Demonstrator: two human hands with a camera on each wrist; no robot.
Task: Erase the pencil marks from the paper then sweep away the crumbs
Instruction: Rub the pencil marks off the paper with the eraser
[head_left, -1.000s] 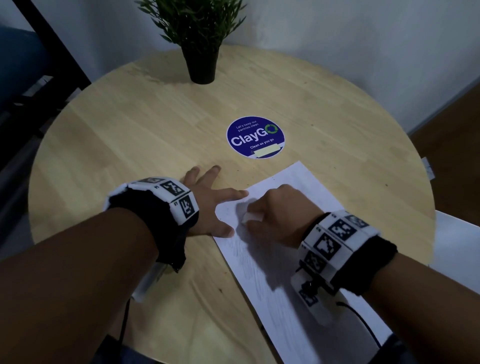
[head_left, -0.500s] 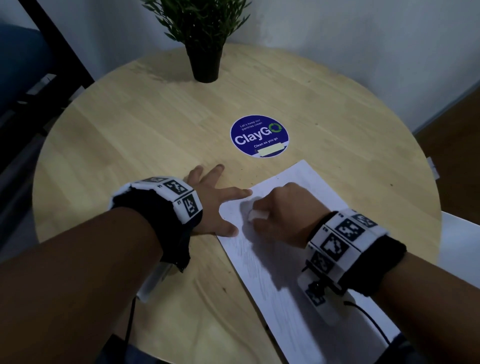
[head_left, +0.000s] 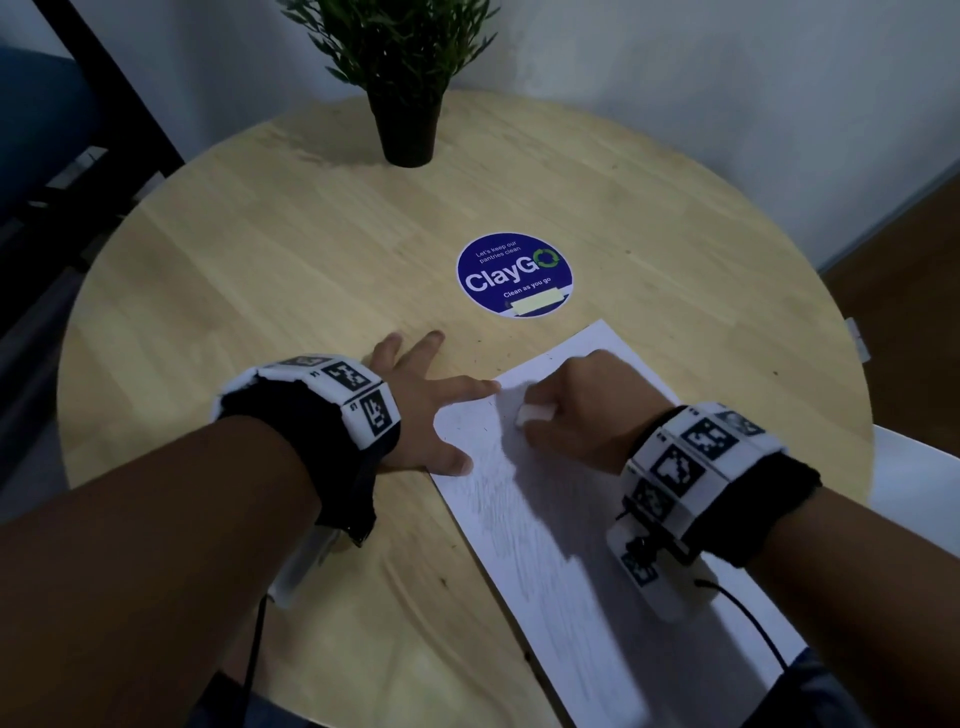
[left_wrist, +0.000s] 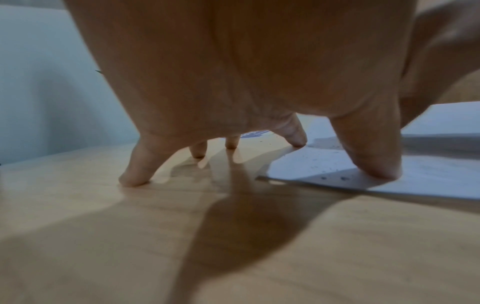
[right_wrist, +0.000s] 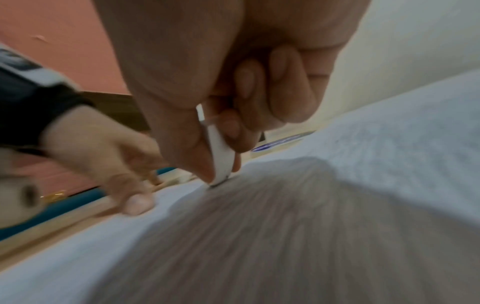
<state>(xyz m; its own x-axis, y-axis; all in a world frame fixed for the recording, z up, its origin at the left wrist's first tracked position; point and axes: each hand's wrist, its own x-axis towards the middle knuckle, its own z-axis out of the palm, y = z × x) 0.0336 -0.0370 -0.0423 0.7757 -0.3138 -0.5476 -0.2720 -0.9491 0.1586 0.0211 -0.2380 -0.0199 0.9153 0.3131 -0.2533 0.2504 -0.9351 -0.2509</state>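
The left hand (head_left: 426, 410) stays spread flat, index finger and thumb pinning the white paper sheet (head_left: 561, 545) on the round wooden table (head_left: 260, 270). The right hand (head_left: 587, 410) still pinches the white eraser (head_left: 535, 413), now slightly farther up the pencil-shaded sheet.

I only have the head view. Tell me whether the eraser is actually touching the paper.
Observer: Yes. In the right wrist view the eraser, pinched by the right hand, has its darkened tip on the paper.
Operator: Now report how the left hand pins the sheet.
Observer: The left wrist view shows the left hand arched, with its thumb tip down on the paper. The three outer fingertips stand on the bare table.
Operator: Check the paper under that hand.
Observer: Dark crumbs lie on the paper right beside the thumb.
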